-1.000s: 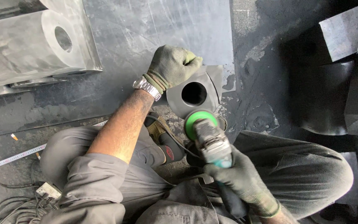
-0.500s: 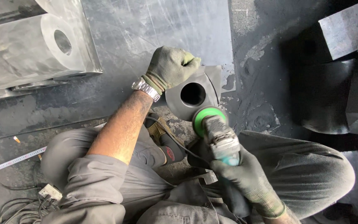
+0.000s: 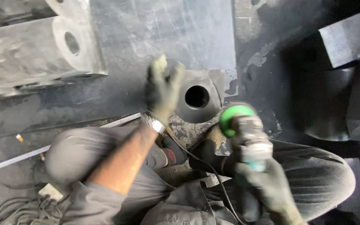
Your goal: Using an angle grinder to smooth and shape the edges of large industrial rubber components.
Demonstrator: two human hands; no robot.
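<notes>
My left hand, in a dark glove with a metal wristwatch, hovers blurred just left of a grey metal block with a round hole; its fingers are spread and hold nothing. My right hand, gloved too, grips the handle of an angle grinder with a green guard, held to the right of the block and off its surface. The grinder's black cord runs down across my lap. I crouch over the block with my knees on either side.
A large metal block with a bored hole lies at upper left. Dark metal blocks stand at the right. A steel plate covers the floor ahead. A ruler strip and coiled cable lie at lower left.
My left hand has lifted off the holed block and opened, moving left. My right hand has swung the grinder off the block toward the right.
</notes>
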